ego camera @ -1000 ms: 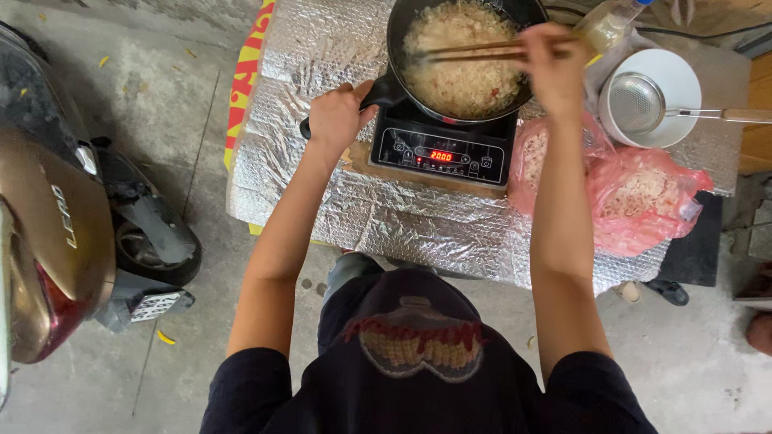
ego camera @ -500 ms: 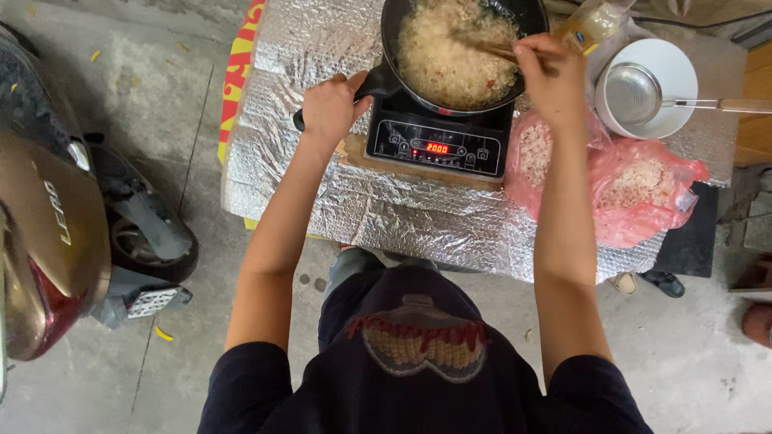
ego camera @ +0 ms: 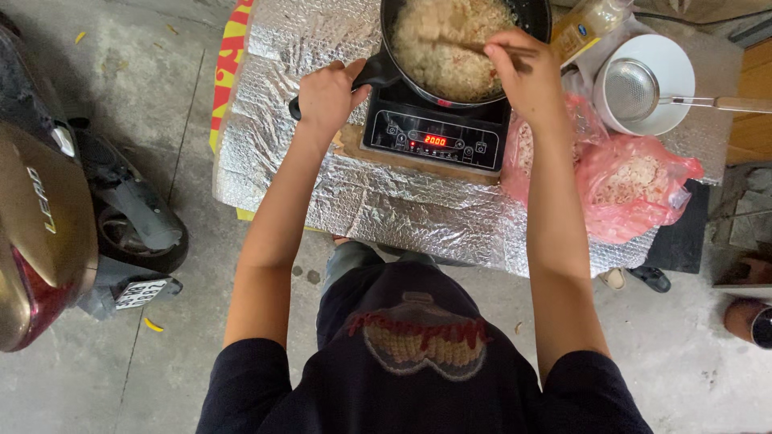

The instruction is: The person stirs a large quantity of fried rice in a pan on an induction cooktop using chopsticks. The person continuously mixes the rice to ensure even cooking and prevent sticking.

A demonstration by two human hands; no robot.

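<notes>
Red-lit screen (ego camera: 435, 140) on black cooker front, pink plastic bags (ego camera: 635, 189) just right, yellowish labelled bottle (ego camera: 585, 26) behind.

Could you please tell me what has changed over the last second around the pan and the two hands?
The right hand has swept its chopsticks leftward through the food; they earlier lay straighter across the black pan. The left hand keeps gripping the pan handle. The cooker, white bowl with strainer and pink bags stayed put.

Left hand (ego camera: 326, 95) is gripping the black pan handle (ego camera: 366, 76); right hand (ego camera: 523, 68) is holding chopsticks (ego camera: 458, 45) in the pan's rice (induction cooker (ego camera: 433, 138) is glowing red).
</notes>
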